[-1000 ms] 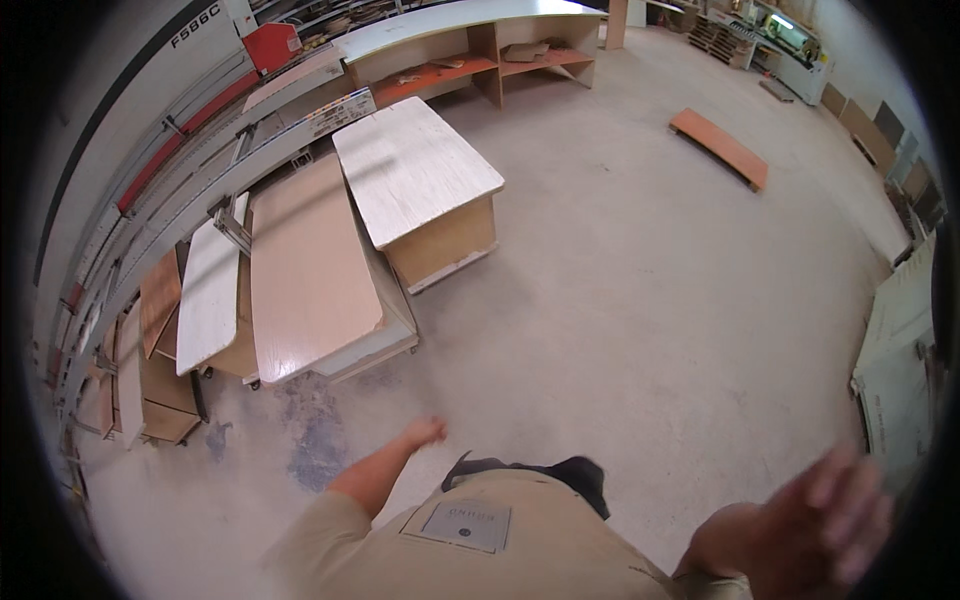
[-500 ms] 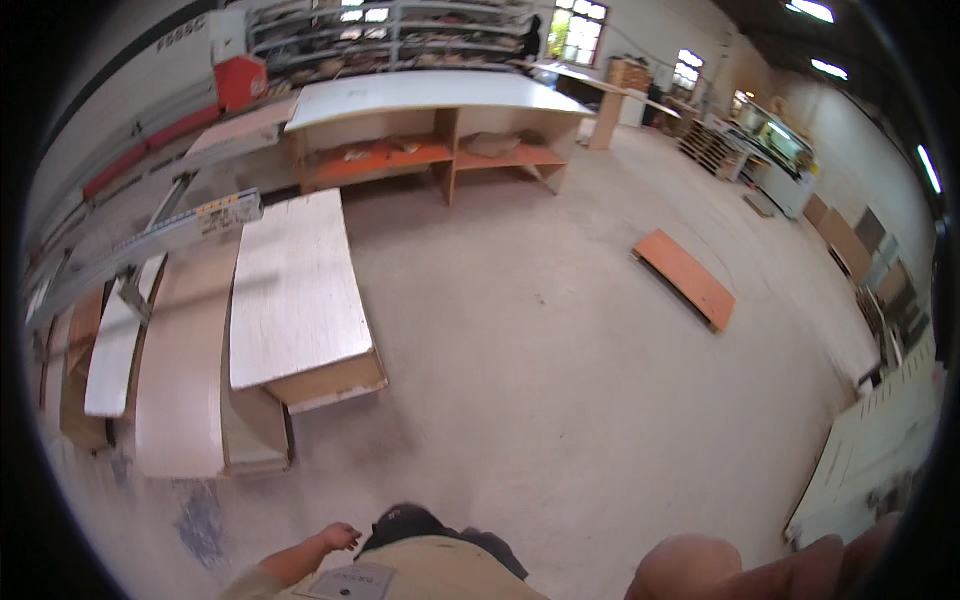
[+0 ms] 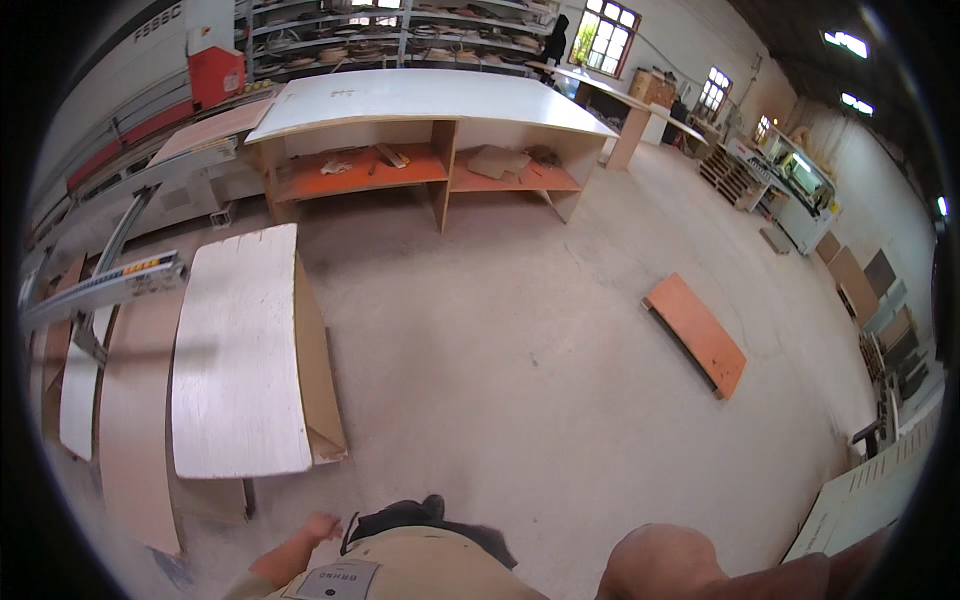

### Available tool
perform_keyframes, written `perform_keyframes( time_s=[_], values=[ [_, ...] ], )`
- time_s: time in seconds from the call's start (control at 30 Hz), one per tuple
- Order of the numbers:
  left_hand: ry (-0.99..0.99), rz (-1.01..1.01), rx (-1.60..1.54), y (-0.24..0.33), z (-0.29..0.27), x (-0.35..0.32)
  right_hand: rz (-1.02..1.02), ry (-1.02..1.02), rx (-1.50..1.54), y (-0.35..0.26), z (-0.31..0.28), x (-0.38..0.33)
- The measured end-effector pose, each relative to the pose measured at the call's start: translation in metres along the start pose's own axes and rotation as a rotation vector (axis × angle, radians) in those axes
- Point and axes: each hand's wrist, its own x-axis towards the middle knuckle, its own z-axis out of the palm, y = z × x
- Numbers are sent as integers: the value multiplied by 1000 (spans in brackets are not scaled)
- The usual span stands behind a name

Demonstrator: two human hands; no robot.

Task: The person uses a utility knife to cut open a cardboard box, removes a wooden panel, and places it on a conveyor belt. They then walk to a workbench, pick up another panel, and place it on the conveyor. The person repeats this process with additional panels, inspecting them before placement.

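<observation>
My left hand hangs low beside my body at the lower edge, small and slightly blurred. Its fingers look loosely bent and apart, with nothing visible in them. The nearest thing ahead of it is a white-topped board stack. My bent right arm fills the lower right corner as a rounded, close-up shape; the hand at its end does not show. On the floor ahead and to the right lies an orange board, raised slightly on a base. Neither hand touches anything that I can make out.
A long white-topped workbench with orange shelves stands ahead. At left are a metal rail and stacked panels. Shelving racks line the back. A machine stands far right, and a pale panel near right.
The view has shifted, and the workbench and white-topped stack appear closer. The orange board sits lower in the picture. My left hand has moved slightly left and up; my right arm stays bent.
</observation>
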Motion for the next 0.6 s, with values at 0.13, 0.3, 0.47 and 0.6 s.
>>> perform_keyframes(
  time_s=[0.13,0.3,0.47,0.6],
  values=[
    [71,251,83,139,-72,72,70,20,-80,88,-2,4],
    [144,152,-357,251,-105,164,13,3,-70,198,27,-4],
    [-22,289,316,225,-145,241,53,44,-48,329,53,-14],
    [-12,272,390,215,-165,306,12,15,38,447,110,0]
  ],
)
